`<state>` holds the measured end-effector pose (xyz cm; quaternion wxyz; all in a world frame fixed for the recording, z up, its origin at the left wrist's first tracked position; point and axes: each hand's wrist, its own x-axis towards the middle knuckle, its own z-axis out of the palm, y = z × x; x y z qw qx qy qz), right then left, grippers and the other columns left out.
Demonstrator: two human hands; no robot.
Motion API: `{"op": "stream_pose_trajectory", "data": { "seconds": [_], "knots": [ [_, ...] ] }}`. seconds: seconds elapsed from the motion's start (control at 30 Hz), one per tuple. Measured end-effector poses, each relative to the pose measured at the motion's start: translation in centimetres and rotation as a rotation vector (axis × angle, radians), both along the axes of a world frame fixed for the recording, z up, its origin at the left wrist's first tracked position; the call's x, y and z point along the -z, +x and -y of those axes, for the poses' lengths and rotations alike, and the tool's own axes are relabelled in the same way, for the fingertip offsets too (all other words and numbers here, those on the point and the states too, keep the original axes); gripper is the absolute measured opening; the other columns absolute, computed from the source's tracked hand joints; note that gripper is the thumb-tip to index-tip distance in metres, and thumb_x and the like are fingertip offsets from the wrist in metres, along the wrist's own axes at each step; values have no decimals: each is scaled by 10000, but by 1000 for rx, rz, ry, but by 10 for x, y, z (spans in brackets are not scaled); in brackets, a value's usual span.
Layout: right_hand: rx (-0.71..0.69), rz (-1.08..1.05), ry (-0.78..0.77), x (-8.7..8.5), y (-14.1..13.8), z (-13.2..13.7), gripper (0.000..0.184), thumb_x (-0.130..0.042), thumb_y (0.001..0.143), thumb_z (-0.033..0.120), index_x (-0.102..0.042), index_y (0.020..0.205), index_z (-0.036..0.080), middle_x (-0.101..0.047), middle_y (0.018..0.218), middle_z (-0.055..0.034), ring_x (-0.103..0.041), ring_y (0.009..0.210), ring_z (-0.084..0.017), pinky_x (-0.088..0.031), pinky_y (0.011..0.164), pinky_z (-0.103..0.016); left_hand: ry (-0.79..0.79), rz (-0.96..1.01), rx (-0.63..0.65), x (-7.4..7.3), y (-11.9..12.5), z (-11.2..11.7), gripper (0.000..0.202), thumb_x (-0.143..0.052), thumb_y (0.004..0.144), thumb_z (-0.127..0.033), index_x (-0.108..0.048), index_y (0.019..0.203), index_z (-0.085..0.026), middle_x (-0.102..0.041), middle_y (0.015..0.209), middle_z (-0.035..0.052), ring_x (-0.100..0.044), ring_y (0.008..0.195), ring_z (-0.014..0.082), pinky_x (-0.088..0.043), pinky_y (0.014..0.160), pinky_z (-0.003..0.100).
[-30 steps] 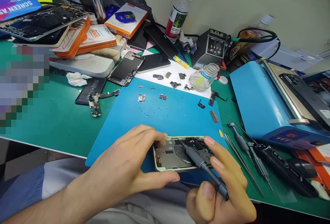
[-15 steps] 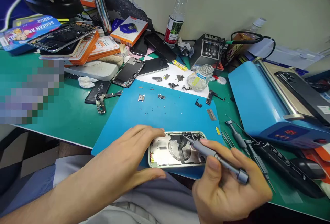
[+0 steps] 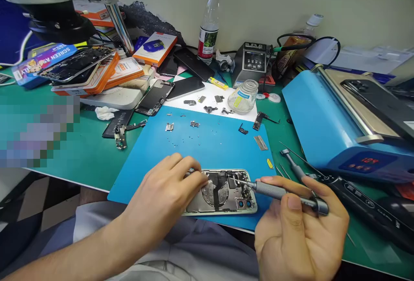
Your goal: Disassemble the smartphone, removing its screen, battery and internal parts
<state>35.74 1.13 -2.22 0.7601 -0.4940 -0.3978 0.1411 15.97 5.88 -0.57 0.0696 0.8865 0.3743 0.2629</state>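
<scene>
An opened phone housing [image 3: 199, 204] lies on the blue mat [image 3: 136, 168], its bare metal inside, dark flex strip and two camera rings facing up. My left hand [image 3: 161, 199] is over the housing's left part, thumb and fingers pinched together above it; whatever they may hold is too small to make out. In my right hand [image 3: 304, 233] is a slim grey precision screwdriver [image 3: 271, 189], held nearly level, with its thin tip over the upper right of the housing. Tiny screws [image 3: 190, 137] and small metal brackets [image 3: 195, 124] lie on the mat beyond.
A blue heating machine [image 3: 320, 121] with a red display stands at right, beside loose screwdrivers [image 3: 293, 164] and a black pen-like tool [image 3: 359, 207]. Behind the mat are a glass jar [image 3: 242, 97], a plastic bottle [image 3: 208, 26] and phone screens [image 3: 155, 96]. A microscope [image 3: 61, 17] overhangs the left.
My left hand has gone from holding the housing's edge with spread thumb and fingers to a pinch above it. The screwdriver has drawn back rightward and lies flatter. The view has shifted.
</scene>
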Motion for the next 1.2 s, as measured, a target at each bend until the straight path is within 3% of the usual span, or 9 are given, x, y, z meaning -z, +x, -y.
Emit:
{"op": "stream_pose_trajectory", "data": {
  "seconds": [0.17,0.37,0.6,0.8,0.9,1.07,1.2],
  "knots": [
    [47,-6,2,-2,0,3,275,-741,997,170,-670,1262,188,-829,900,-22,-803,821,-198,-626,793,-373,76,-100,-84,-3,11,15,193,-582,1116,-103,-756,1077,-177,-748,1009,39,-607,783,210,-444,683,375],
    [29,50,55,0,6,8,335,-764,950,98,-661,1254,191,-839,887,-22,-817,757,-208,-626,647,-334,77,-239,-106,-5,19,12,234,-521,1137,-115,-735,1050,-152,-747,1013,64,-706,855,223,-506,678,357],
    [27,79,98,0,5,7,342,-745,916,60,-681,1219,203,-840,901,-32,-807,703,-228,-708,665,-421,28,-155,-195,-6,19,16,257,-513,1178,-229,-763,1123,-200,-773,1060,34,-742,837,185,-538,702,324],
    [-42,103,151,-1,8,9,405,-704,897,-27,-689,1239,191,-845,920,-31,-806,689,-214,-710,671,-410,122,-178,-224,-5,29,29,221,-544,1151,-149,-757,1110,-187,-796,1048,33,-753,804,183,-456,627,336],
    [-107,127,164,3,16,9,438,-693,894,-59,-694,1259,184,-852,947,-52,-811,707,-228,-694,652,-415,112,-179,-213,-8,32,23,239,-512,1167,-173,-725,1059,-175,-781,1022,37,-748,785,176,-465,626,333],
    [-64,186,255,10,22,7,604,-710,870,-85,-669,1395,211,-851,998,-29,-804,722,-204,-673,669,-390,-52,-156,-168,-21,32,-7,148,-608,1143,-217,-726,1056,-195,-770,1041,11,-747,820,169,-523,709,309],
    [-66,148,242,8,18,9,564,-703,869,-87,-680,1354,200,-851,974,-37,-804,712,-215,-670,645,-400,-58,-154,-126,-20,26,-3,194,-596,1155,-250,-774,1082,-229,-777,1020,-9,-752,811,157,-514,693,290]
  ]
}}
